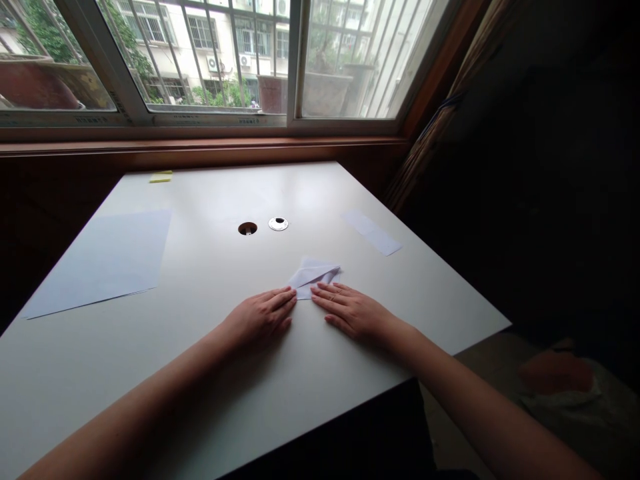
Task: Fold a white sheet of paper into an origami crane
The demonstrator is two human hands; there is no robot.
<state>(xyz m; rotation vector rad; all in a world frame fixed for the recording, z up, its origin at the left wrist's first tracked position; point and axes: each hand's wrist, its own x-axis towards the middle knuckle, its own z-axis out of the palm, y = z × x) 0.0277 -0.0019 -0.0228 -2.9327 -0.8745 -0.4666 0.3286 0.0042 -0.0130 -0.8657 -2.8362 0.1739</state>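
Note:
A small folded white paper (315, 273) lies on the white table (210, 373) in front of me. My left hand (263, 315) rests flat on the table with its fingers stretched out, fingertips at the paper's near left corner. My right hand (350, 310) also lies flat, fingers extended, its fingertips touching the paper's near edge. The two hands almost meet at their fingertips. Neither hand grips anything.
A large white sheet (105, 260) lies at the left. A narrow paper strip (373, 232) sits at the right. A round cable hole (247, 229) and its cap (278, 224) are mid-table. A yellow note (160, 177) lies at the far edge, below the window (220, 60).

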